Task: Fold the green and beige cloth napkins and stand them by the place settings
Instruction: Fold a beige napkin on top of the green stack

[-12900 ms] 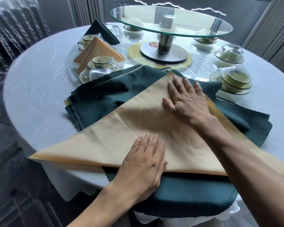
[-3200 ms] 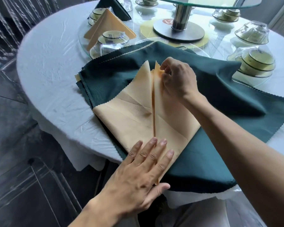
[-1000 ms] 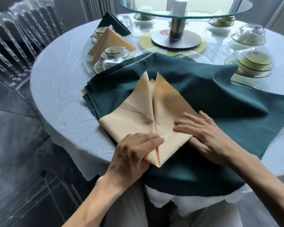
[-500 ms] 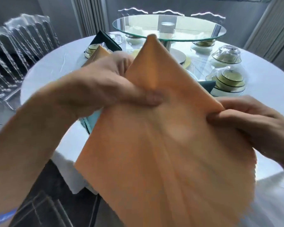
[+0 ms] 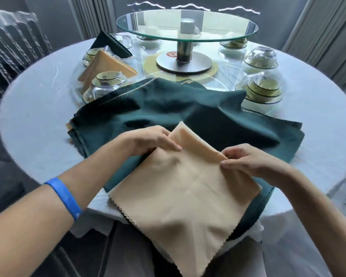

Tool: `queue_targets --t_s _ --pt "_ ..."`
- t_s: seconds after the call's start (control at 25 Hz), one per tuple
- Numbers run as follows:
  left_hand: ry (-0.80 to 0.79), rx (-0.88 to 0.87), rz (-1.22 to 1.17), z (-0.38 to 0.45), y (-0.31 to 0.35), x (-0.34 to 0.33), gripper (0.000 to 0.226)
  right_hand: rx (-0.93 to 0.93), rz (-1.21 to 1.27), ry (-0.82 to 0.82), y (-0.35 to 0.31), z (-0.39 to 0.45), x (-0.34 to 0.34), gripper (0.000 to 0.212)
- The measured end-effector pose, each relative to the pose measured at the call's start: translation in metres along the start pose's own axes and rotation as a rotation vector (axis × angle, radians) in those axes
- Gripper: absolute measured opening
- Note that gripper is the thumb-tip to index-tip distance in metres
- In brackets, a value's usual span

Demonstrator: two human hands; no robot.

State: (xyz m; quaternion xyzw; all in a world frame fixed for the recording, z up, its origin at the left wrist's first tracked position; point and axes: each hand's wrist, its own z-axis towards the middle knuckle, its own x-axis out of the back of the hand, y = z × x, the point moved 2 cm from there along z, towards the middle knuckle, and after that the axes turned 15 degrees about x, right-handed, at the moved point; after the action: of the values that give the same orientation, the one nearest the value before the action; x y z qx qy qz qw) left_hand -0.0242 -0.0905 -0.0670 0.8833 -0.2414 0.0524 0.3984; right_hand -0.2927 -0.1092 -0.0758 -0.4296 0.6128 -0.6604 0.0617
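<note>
Half a second ago the beige napkin (image 5: 184, 188) was held up in front of the camera; it has since come down and been turned smooth side up, draped over the near table edge with its lowest corner hanging off, probably so the next crease can be pressed against a firm surface. The left hand (image 5: 148, 140) pinches its upper left edge and the right hand (image 5: 246, 158) nips the right-hand corner between thumb and fingers, keeping the cloth taut and square. Under it the green napkin (image 5: 188, 114) lies spread and rumpled, waiting its turn. Farther off, a folded beige napkin (image 5: 106, 64) and a folded green napkin (image 5: 110, 45) already stand by the place settings (image 5: 106, 80), beside the glass turntable (image 5: 186, 27).
</note>
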Motion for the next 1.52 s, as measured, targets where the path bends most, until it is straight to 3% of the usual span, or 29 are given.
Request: queue_targets --t_s 0.12,0.2,0.36,0.48,0.6,0.68,0.8,1.04,1.2,1.36,1.52 --pt "-0.071 -0.032 0.145 -0.015 -0.024 0.017 0.029 -0.045 0.056 -0.107 0.0 -0.003 0.003 0.01" --pt "-0.095 -0.065 0.122 -0.019 -0.038 0.019 0.034 -0.023 0.01 -0.114 -0.001 0.0 0.002 0.011" --pt "0.11 -0.238 -0.052 -0.002 -0.025 0.023 0.027 0.044 0.022 0.14 0.001 0.017 0.006 0.017" --pt "0.092 -0.156 0.054 -0.002 -0.02 0.034 0.028 0.06 -0.036 0.249 -0.002 0.016 0.018 0.014" --pt "-0.038 -0.045 0.221 -0.014 -0.039 0.044 0.034 0.021 -0.082 0.11 0.002 0.004 0.027 0.003" --pt "-0.023 -0.092 0.198 -0.018 -0.048 0.045 0.031 -0.006 -0.159 0.02 0.006 0.001 0.03 0.005" --pt "0.027 -0.17 0.113 -0.016 -0.051 0.045 0.032 -0.018 -0.162 0.024 0.008 0.005 0.029 0.009" --pt "0.082 -0.19 0.108 -0.012 -0.037 0.037 0.026 -0.017 -0.215 0.178 0.0 0.026 0.019 0.011" --pt "0.248 -0.249 0.159 -0.01 -0.018 0.025 0.012 0.079 -0.076 0.348 -0.016 0.035 -0.001 0.006" --pt "0.358 -0.461 0.182 -0.036 -0.019 0.017 0.009 0.246 0.089 0.419 -0.031 -0.003 -0.007 0.012" --pt "0.451 -0.772 0.324 -0.078 -0.045 -0.006 0.012 0.404 0.143 0.341 -0.026 -0.055 -0.02 0.016"
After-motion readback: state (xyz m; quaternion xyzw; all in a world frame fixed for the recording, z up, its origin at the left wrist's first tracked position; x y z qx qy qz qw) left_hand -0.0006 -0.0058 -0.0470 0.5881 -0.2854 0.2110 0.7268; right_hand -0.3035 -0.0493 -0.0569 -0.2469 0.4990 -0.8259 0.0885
